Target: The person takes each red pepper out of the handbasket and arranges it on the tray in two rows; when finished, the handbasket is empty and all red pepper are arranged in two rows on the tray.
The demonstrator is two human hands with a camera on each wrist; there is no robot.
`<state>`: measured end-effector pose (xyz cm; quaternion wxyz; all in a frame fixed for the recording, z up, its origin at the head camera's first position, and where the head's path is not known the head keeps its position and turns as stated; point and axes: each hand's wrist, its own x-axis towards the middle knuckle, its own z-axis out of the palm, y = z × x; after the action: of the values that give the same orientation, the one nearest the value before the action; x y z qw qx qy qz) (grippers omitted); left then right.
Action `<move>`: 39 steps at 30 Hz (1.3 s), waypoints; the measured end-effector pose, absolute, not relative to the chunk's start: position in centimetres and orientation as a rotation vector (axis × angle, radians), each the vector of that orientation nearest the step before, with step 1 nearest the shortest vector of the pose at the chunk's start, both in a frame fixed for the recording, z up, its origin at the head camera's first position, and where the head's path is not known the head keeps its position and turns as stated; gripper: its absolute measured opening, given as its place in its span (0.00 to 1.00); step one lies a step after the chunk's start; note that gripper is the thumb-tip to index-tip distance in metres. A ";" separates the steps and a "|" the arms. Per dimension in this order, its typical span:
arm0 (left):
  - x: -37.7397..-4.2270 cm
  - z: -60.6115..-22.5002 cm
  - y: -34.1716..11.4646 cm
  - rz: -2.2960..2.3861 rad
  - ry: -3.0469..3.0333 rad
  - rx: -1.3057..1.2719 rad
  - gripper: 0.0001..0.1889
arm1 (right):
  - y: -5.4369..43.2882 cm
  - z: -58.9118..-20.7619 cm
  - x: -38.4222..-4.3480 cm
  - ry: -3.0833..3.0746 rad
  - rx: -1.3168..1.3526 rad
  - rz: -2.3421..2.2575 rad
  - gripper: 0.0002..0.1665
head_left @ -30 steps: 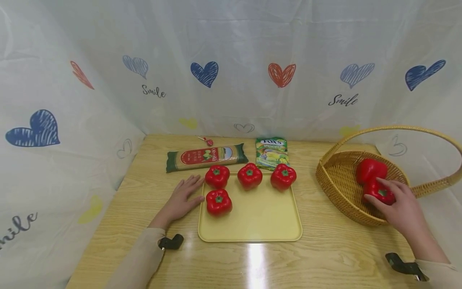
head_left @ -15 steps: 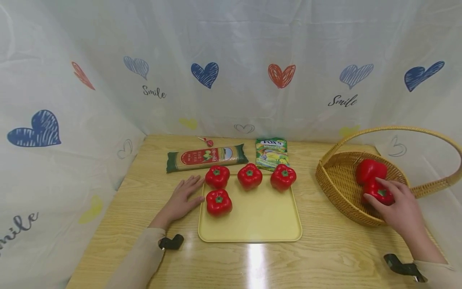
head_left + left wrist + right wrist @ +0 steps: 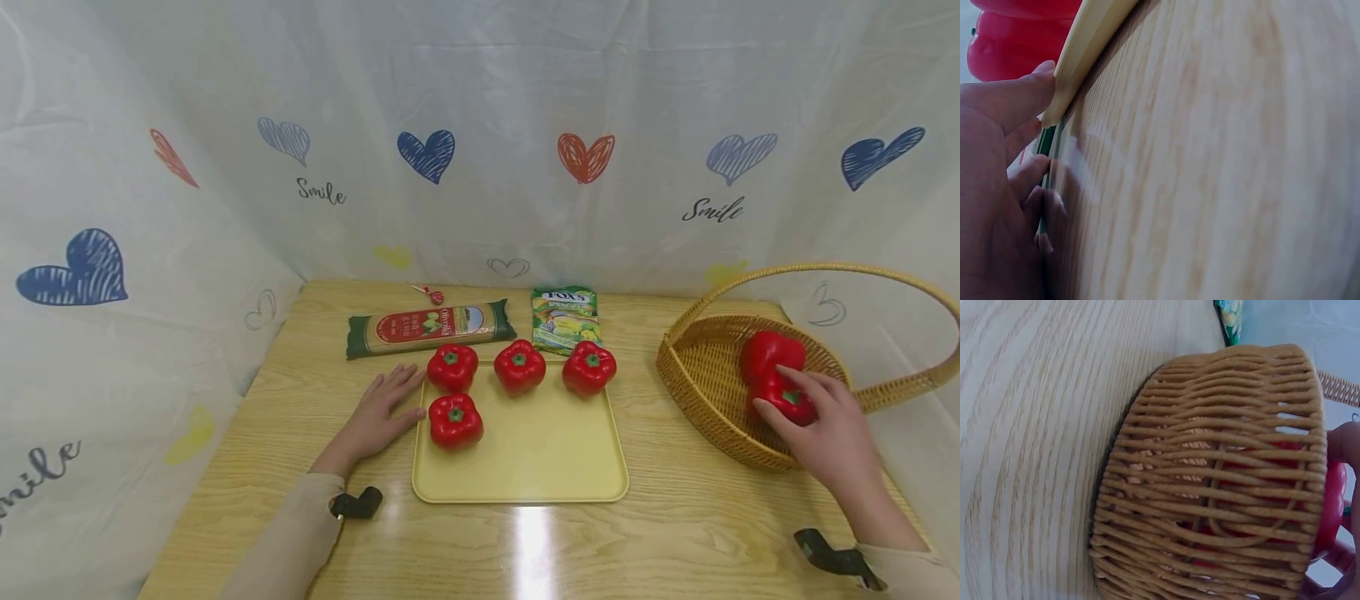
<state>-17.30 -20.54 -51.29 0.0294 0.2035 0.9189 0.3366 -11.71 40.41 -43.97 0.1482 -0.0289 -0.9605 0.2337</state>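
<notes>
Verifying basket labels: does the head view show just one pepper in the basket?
No, a far red pepper and a near red pepper show inside the basket.

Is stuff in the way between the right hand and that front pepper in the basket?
No, nothing visible. The right hand reaches into the basket and grips the front pepper directly. Neither the other red pepper behind it nor the arching handle comes between them.

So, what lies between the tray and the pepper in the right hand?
A bare strip of wooden table, then the wicker basket's left side. The head view shows both, with the tray and pepper.
</notes>
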 end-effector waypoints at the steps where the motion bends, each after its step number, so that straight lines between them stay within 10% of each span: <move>1: -17.3 -51.3 -20.5 1.038 2.834 0.628 0.35 | 40.3 -43.9 -11.7 -2.761 -0.081 0.676 0.37; 39: -17.4 -51.4 -20.5 1.036 2.835 0.609 0.35 | 36.3 -40.6 -10.9 -2.652 0.083 0.774 0.36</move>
<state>-17.38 -20.49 -51.44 0.0311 0.1976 0.9203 0.3363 -10.89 36.35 -40.58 0.1875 0.0296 -0.9425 0.2752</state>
